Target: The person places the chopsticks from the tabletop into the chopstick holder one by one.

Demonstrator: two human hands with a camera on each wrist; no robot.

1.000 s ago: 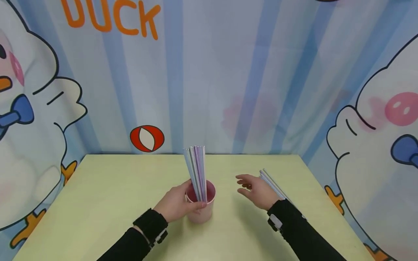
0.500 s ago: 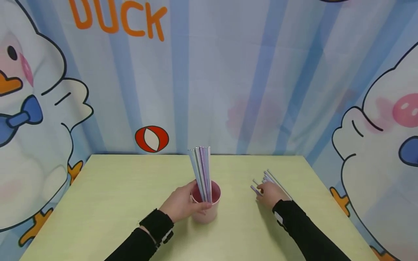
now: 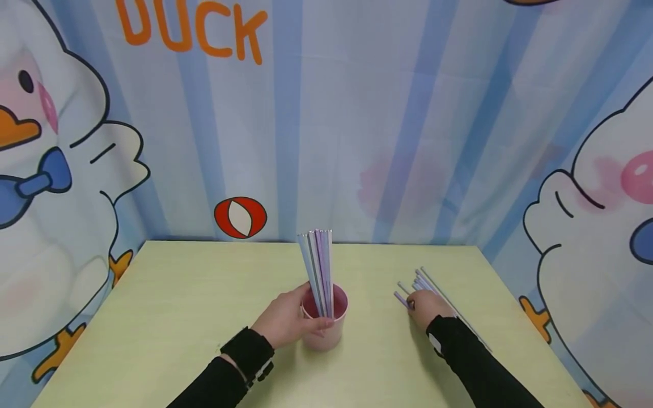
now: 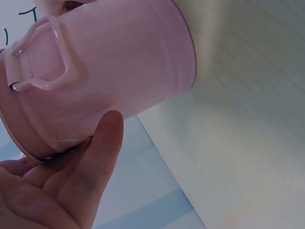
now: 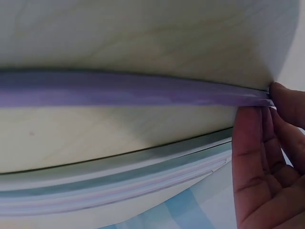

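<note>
1. Between the earlier frame of a second ago and now, the right grip (image 3: 429, 309) was lowered from above the desk (image 3: 204, 294) onto the straws at the right, while the left grip (image 3: 285, 320) was kept at the cup.
2. By the right grip a purple straw (image 5: 119, 89) was pinched near its end, between thumb and fingertips, as was shown in the right wrist view.
3. Beside the purple straw, several loose straws (image 5: 114, 174) in pale and greenish tones were seen lying close together; in the head view they were placed on the right part of the desk, partly covered by the hand and forearm.
4. By the left grip the pink cup (image 3: 322, 340) was held near its rim, the thumb being laid along the outer wall; the other fingers were partly hidden.
5. Upright on the desk, near its middle, the cup was set, and a wire-like handle (image 4: 63, 52) was shown on its side.
6. In the cup a bundle of straws (image 3: 318, 266) was stood, tops fanned slightly and leaned to the left.
7. Behind the desk, a striped blue curtain (image 3: 347, 113) was hung, printed with a red ball (image 3: 221, 217) and orange letters (image 3: 239, 34).
</note>
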